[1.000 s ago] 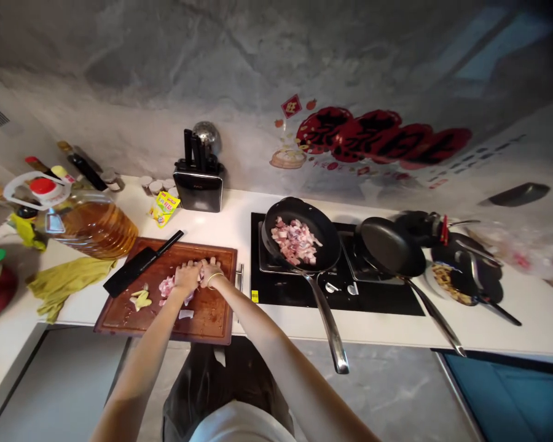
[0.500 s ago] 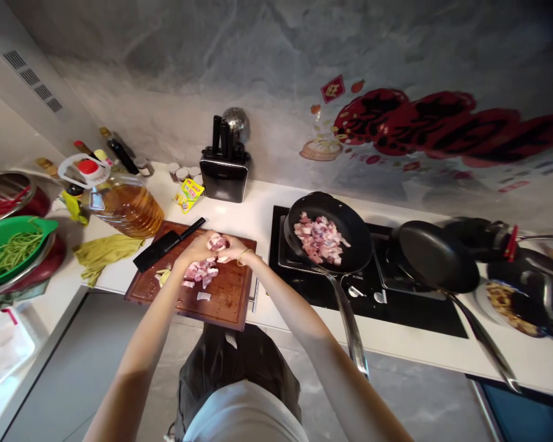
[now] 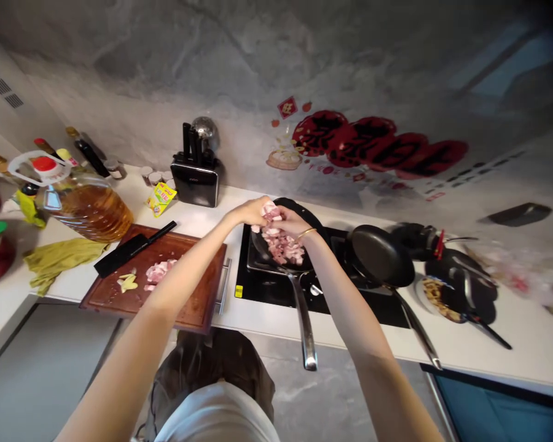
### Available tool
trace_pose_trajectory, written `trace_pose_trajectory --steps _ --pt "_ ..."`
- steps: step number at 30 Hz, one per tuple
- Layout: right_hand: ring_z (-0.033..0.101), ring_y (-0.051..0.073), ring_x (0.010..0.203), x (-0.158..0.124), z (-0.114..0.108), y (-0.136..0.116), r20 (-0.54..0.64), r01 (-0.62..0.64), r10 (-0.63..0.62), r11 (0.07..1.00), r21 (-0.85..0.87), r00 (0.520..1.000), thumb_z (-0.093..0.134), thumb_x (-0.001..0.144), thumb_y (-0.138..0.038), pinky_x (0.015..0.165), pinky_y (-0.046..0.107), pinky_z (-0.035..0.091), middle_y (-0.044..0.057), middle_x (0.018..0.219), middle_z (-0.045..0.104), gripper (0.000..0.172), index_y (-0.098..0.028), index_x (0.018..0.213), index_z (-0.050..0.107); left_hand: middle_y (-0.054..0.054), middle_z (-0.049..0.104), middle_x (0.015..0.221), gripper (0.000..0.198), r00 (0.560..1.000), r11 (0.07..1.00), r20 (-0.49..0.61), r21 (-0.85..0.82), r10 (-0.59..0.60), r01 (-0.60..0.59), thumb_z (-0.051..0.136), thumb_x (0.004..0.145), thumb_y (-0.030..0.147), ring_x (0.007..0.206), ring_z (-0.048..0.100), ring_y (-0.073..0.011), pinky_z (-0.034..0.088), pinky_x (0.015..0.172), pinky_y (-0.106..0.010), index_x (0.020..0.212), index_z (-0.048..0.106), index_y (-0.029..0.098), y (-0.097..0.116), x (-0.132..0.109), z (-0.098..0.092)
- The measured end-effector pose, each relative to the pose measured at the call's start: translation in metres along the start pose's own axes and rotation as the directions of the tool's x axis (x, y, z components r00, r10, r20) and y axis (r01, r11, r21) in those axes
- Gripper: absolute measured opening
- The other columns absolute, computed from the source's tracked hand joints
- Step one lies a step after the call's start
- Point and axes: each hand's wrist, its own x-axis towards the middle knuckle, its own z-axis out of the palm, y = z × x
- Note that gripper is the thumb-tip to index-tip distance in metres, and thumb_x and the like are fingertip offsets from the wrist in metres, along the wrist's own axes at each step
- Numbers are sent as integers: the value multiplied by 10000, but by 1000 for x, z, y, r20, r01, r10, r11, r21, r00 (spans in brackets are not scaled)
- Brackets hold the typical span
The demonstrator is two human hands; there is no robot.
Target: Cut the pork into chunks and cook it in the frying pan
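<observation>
Cupped together above the frying pan (image 3: 320, 232), my left hand (image 3: 253, 212) and my right hand (image 3: 292, 222) hold a handful of raw meat pieces (image 3: 271, 210) between them. Beneath my hands, more chopped meat (image 3: 286, 247) lies in the pan. Left of the stove is a wooden cutting board (image 3: 193, 307) with a smaller heap of meat (image 3: 160, 271), partly behind my left forearm. Sliced ginger, pale yellow (image 3: 128, 282), sits beside that heap. A black cleaver (image 3: 124, 253) rests across the board's upper left corner.
A second pan (image 3: 380, 255) stands on the right of the black cooktop (image 3: 258, 288). Behind the board are a large oil jug (image 3: 90, 209), a yellow packet (image 3: 160, 197) and a knife block (image 3: 195, 183). Yellow-green gloves (image 3: 59, 261) lie at left; a bowl of food (image 3: 437, 298) sits at right.
Both hands have moved right, from over the cutting board to over the frying pan, carrying meat. The heap on the board is smaller. The view has turned rightward.
</observation>
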Motion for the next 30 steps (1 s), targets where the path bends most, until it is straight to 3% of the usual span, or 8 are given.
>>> trace_pose_trajectory --steps 3,5,7,12,17,22,26,30 --pt "610 127 619 -10 -51 32 -132 -113 84 966 -234 988 694 603 -146 514 207 505 -22 709 615 300 -178 849 527 -93 670 1035 636 985 950 117 302 -124 84 729 586 208 910 637 -231 499 755 -280 1188 534 134 15 45 49" --pt "617 130 630 -14 -73 54 -217 -234 150 866 -442 964 663 619 -134 531 208 508 -17 722 625 265 -174 851 542 -118 658 1111 653 961 889 180 445 -210 111 733 607 207 961 641 -244 505 766 -272 1227 532 156 20 62 78" --pt "625 142 645 -17 -87 74 -254 -279 164 801 -530 953 653 620 -126 560 222 515 -2 727 640 221 -165 821 571 -140 664 1111 643 946 855 199 503 -254 124 739 610 176 946 656 -252 513 762 -278 1225 555 162 23 71 102" --pt "636 182 708 -14 -107 104 -302 -279 101 723 -632 948 652 565 -82 653 260 521 32 767 672 242 -167 791 641 -178 688 1045 440 950 794 138 589 -282 150 693 669 113 948 663 -294 522 784 -349 1105 661 160 25 80 129" --pt "647 170 755 -1 -129 115 -264 -201 30 733 -650 964 565 553 -39 692 240 510 28 837 692 368 -175 875 682 -178 670 1102 285 986 774 22 622 -167 117 620 742 114 1117 582 -314 447 949 -433 1009 708 160 34 84 120" --pt "620 128 673 23 -140 108 -139 -83 -7 773 -628 990 531 525 -37 620 185 479 -9 720 678 337 -173 790 689 -39 650 1193 350 995 834 -88 547 -35 78 533 823 199 1109 588 -199 445 969 -312 1153 637 250 38 69 88" --pt "574 105 576 41 -136 98 -101 -50 -11 808 -587 995 535 542 -62 523 166 439 -11 659 651 251 -155 734 667 -35 678 1125 305 935 964 -336 266 108 -16 523 824 190 1051 607 -165 452 956 -275 1099 653 198 30 19 59" --pt "552 103 514 52 -132 90 -106 -81 28 840 -536 994 559 595 -104 475 175 433 -22 601 609 200 -153 759 663 -61 673 1101 263 819 1000 -573 -8 -29 30 508 851 249 989 623 -159 495 866 -276 1062 652 185 -2 -64 46"
